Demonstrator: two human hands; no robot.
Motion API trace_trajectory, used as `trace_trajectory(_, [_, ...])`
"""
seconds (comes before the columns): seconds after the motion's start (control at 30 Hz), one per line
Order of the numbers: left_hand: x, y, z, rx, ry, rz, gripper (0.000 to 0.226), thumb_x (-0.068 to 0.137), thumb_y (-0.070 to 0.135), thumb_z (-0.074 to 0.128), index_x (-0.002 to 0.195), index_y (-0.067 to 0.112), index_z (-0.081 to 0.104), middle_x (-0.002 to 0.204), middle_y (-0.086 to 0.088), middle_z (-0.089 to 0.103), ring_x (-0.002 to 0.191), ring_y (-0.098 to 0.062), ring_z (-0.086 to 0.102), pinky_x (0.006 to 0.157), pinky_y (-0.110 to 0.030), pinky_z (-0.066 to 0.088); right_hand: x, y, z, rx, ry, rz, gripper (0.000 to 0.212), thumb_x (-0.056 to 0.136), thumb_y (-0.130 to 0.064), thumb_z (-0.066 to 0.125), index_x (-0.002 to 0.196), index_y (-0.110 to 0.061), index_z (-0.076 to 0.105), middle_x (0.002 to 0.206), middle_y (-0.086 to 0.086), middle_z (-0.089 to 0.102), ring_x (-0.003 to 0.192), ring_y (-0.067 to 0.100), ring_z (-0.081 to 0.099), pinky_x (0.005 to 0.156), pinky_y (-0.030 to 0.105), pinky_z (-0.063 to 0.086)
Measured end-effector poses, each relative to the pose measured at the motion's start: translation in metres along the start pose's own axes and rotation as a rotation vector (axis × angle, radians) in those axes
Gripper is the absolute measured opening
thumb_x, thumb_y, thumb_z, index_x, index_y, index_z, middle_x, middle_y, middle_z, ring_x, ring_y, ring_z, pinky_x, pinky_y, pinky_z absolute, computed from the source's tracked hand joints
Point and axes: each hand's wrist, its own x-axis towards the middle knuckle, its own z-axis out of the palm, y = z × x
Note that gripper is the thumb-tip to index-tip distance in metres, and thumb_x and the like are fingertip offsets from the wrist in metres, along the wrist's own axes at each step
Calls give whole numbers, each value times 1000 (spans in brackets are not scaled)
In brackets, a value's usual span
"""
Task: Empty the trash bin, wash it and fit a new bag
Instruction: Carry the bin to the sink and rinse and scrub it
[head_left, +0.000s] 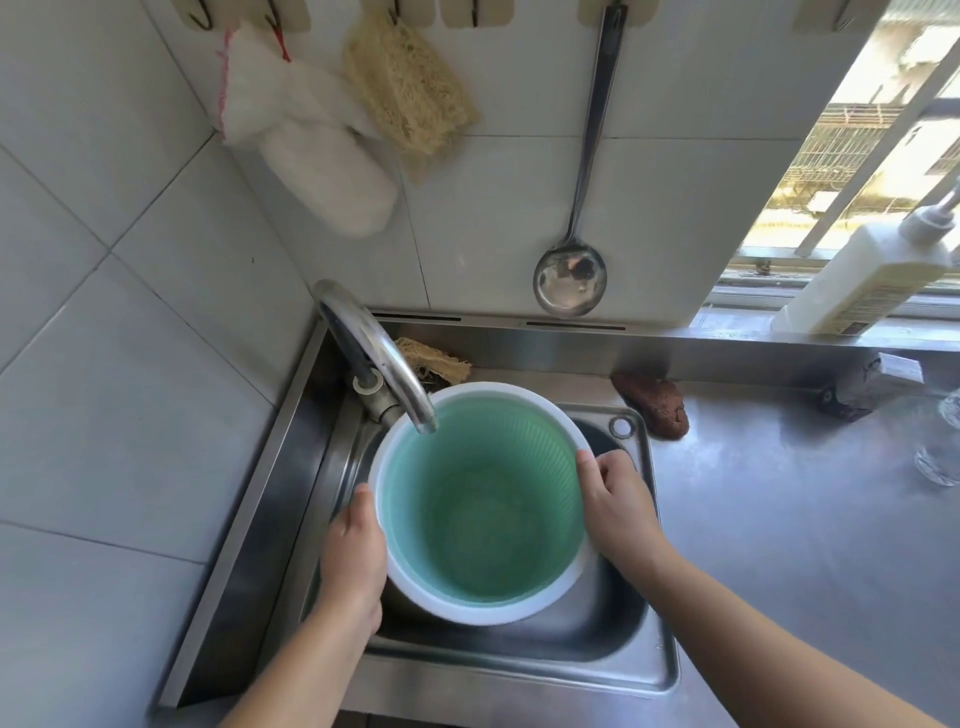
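Counted: one bin, two hands, one tap, one ladle, two loofahs, one bottle.

Both bare forearms reach in from the bottom of the frame toward its centre. The left hand curls around the left side of the trash bin rim (thumb on top). The right hand grips the right rim, fingers tucked outside.

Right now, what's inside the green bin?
The green bin looks empty: only its ribbed green walls and bare bottom show, with no bag or trash. The faucet spout hangs over its rim. Whether water sits inside is hard to tell.
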Motion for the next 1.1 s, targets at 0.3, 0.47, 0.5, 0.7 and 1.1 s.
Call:
trace_trajectory(0.3, [-16, -12, 27, 17, -61, -90, 46, 98, 46, 40, 95, 13, 71, 92, -1, 75, 86, -20, 67, 64, -28, 46, 23, 4, -24, -56, 19, -22, 41, 99, -42, 45, 67, -18, 38, 59, -6, 44, 53, 12, 42, 50, 29, 29])
trace_trajectory(0.47, [-3, -7, 10, 27, 24, -40, 47, 94, 55, 38, 106, 20, 68, 106, -3, 72, 99, -26, 65, 87, -41, 53, 12, 1, -2, -21, -7, -15, 42, 99, -46, 43, 70, -16, 42, 64, -4, 49, 55, 11, 44, 49, 27, 29])
trace_trajectory(0.5, [-2, -7, 8, 18, 36, -42, 47, 93, 56, 38, 109, 21, 66, 109, -3, 70, 102, -26, 64, 92, -44, 52, 8, 4, 0, -31, -15, -17, 42, 99, -47, 42, 70, -16, 42, 64, -4, 49, 55, 10, 44, 49, 27, 29])
trace_trajectory(0.7, [-22, -13, 28, 28, -52, -84, 43, 97, 49, 41, 95, 19, 71, 93, 0, 74, 87, -19, 68, 67, -31, 50, 14, 26, -26, -60, 12, 17, 42, 98, -46, 45, 72, -13, 48, 65, -1, 53, 59, 16, 48, 52, 32, 36])
trace_trajectory(1.1, [-14, 7, 16, -33, 32, -62, 46, 90, 55, 44, 105, 20, 69, 106, -1, 72, 99, -23, 66, 85, -39, 52, 18, -4, -16, 40, -15, 6, 40, 98, -46, 46, 72, -15, 47, 67, -3, 52, 60, 9, 47, 54, 28, 35])
